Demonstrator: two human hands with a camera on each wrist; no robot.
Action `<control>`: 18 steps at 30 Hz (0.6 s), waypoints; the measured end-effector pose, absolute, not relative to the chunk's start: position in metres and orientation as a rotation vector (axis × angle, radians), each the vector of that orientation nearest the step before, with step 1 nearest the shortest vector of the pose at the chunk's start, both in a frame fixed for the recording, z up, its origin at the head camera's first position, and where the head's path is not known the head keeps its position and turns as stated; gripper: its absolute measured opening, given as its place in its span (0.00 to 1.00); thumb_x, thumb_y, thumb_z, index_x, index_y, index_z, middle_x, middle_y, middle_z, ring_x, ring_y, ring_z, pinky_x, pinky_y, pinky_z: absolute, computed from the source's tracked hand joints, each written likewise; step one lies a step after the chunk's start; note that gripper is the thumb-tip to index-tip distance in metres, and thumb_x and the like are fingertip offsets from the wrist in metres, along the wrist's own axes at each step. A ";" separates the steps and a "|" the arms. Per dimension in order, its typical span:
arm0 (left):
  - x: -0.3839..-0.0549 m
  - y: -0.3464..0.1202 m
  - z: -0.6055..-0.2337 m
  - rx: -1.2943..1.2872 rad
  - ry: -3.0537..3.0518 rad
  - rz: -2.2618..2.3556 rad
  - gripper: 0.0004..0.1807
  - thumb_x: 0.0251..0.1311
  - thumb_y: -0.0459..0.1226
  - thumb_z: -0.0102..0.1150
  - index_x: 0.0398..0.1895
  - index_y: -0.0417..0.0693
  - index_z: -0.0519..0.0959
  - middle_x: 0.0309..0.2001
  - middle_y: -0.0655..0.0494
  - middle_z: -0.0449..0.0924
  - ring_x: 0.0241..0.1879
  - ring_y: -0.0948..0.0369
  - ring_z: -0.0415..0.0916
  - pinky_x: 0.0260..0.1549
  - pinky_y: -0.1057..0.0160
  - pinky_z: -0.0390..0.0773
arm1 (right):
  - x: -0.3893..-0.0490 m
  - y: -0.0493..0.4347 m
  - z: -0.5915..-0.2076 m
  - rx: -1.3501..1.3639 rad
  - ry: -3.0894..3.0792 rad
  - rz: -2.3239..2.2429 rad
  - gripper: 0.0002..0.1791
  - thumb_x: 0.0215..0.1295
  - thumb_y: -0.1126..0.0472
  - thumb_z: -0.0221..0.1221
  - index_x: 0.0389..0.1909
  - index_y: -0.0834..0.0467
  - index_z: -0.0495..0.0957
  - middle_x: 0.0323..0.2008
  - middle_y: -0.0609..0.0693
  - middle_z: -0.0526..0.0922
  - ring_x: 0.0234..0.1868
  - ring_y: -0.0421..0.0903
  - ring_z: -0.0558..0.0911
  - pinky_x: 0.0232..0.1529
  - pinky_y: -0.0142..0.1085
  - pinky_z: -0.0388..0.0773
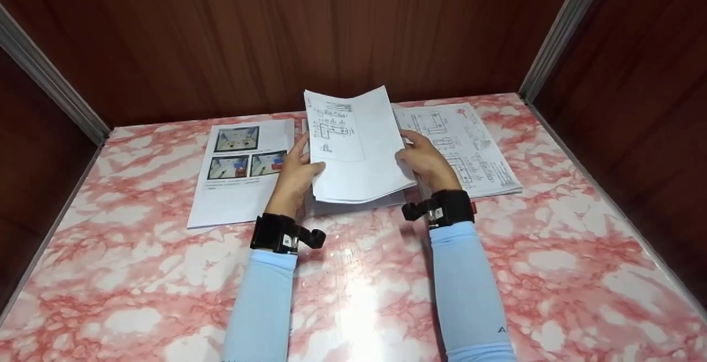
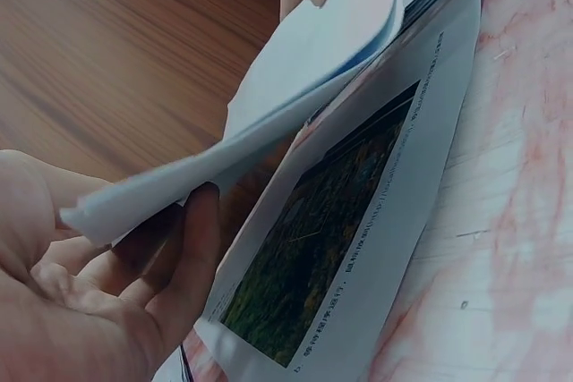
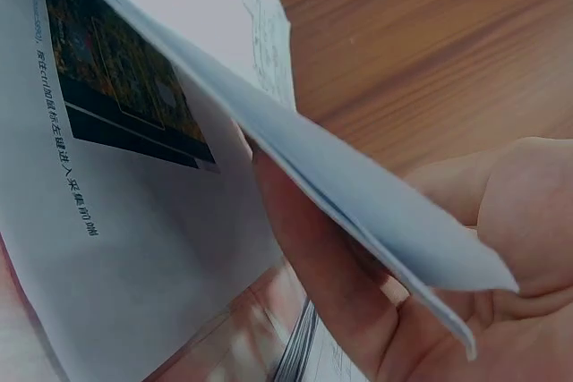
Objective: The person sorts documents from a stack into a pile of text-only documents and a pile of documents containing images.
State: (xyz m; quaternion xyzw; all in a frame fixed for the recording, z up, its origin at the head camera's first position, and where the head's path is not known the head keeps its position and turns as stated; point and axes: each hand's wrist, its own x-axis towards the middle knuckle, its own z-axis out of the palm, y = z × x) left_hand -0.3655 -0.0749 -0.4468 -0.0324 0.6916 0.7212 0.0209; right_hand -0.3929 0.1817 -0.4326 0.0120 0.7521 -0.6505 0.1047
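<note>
Between both hands a small stack of white paper sheets is held up above the table, bent slightly, with a line drawing on its top sheet. My left hand grips the left edge, thumb on top and fingers underneath. At the right edge my right hand grips it the same way. Below the raised sheets lies a page with a dark photo and a line of text, mostly hidden in the head view. In the right wrist view the sheets' edges sit slightly apart from each other.
To the left lies a printed page with three photos. On the right rests a thicker stack of drawings with a red mark in a corner. The pink marbled table meets brown wood-grain panels at the back and sides.
</note>
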 end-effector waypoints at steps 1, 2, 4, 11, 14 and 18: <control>-0.365 -0.075 -0.446 -0.097 2.143 2.238 0.44 0.53 0.21 0.51 0.71 0.61 0.52 0.56 0.41 0.74 0.49 0.53 0.77 0.38 0.62 0.78 | -0.393 0.182 -0.432 0.038 2.216 -1.917 0.38 0.53 0.74 0.48 0.67 0.50 0.59 0.50 0.56 0.76 0.38 0.47 0.77 0.30 0.33 0.75; -0.365 -0.074 -0.445 -0.094 2.141 2.245 0.44 0.53 0.21 0.50 0.71 0.61 0.52 0.56 0.41 0.75 0.48 0.53 0.77 0.37 0.62 0.78 | -0.392 0.182 -0.431 0.039 2.213 -1.918 0.38 0.53 0.74 0.48 0.67 0.50 0.59 0.50 0.57 0.76 0.37 0.47 0.77 0.29 0.34 0.75; -0.365 -0.073 -0.443 -0.089 2.135 2.259 0.43 0.54 0.21 0.50 0.71 0.61 0.53 0.55 0.42 0.75 0.46 0.53 0.77 0.37 0.62 0.78 | -0.392 0.182 -0.429 0.032 2.216 -1.915 0.38 0.53 0.74 0.49 0.68 0.50 0.58 0.49 0.57 0.76 0.35 0.46 0.77 0.28 0.34 0.75; -0.362 -0.067 -0.429 -0.095 2.146 2.304 0.42 0.54 0.22 0.50 0.70 0.63 0.54 0.56 0.45 0.75 0.46 0.56 0.77 0.36 0.64 0.77 | -0.390 0.186 -0.412 -0.031 2.311 -1.903 0.35 0.57 0.72 0.47 0.67 0.49 0.59 0.51 0.58 0.77 0.37 0.47 0.79 0.29 0.35 0.77; -0.360 -0.056 -0.421 -0.092 2.142 2.339 0.42 0.53 0.22 0.50 0.70 0.60 0.55 0.58 0.46 0.74 0.48 0.56 0.77 0.37 0.63 0.77 | -0.384 0.195 -0.399 -0.050 2.341 -1.931 0.34 0.58 0.73 0.47 0.67 0.52 0.59 0.53 0.60 0.76 0.40 0.46 0.78 0.34 0.34 0.77; -0.360 -0.030 -0.412 -0.030 2.126 2.408 0.41 0.51 0.21 0.50 0.70 0.56 0.57 0.59 0.47 0.73 0.48 0.55 0.76 0.39 0.62 0.79 | -0.371 0.216 -0.375 -0.035 2.385 -1.959 0.34 0.58 0.74 0.46 0.68 0.56 0.59 0.55 0.63 0.74 0.41 0.47 0.79 0.37 0.35 0.78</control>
